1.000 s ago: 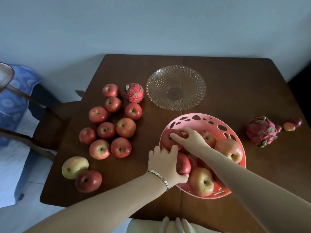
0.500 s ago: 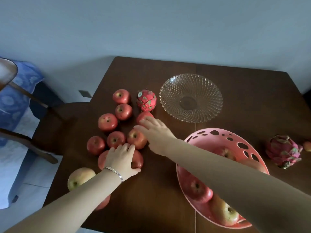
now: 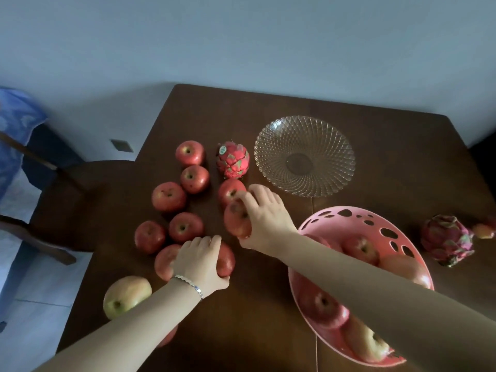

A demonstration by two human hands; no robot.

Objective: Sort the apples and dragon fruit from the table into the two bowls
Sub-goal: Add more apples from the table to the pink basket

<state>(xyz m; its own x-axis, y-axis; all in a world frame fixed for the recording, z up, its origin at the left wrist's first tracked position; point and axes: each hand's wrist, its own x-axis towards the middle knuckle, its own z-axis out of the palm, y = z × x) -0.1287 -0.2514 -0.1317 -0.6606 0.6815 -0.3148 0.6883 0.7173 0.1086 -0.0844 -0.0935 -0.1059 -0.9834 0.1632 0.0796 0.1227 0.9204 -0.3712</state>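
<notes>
Both hands were mid-pick in the loose apple cluster. The right hand (image 3: 268,216) had its fingers curled round a red apple (image 3: 234,220) that looked tipped up off the wood, likely for a short carry to the pink perforated bowl (image 3: 295,288), which already held apples. The left hand (image 3: 198,261) gripped a second red apple (image 3: 226,260) from above; couldn't tell if it was lifted.

The glass bowl (image 3: 330,146) held nothing, presumably reserved for dragon fruit. One dragon fruit (image 3: 233,159) sat just left of it, the other (image 3: 447,238) right of the pink bowl.

Bare table (image 3: 268,318) between the left arm and the pink bowl gave a free path. Watch item: the yellow-green apple (image 3: 126,295) lay near the left table edge, beside the left forearm.
</notes>
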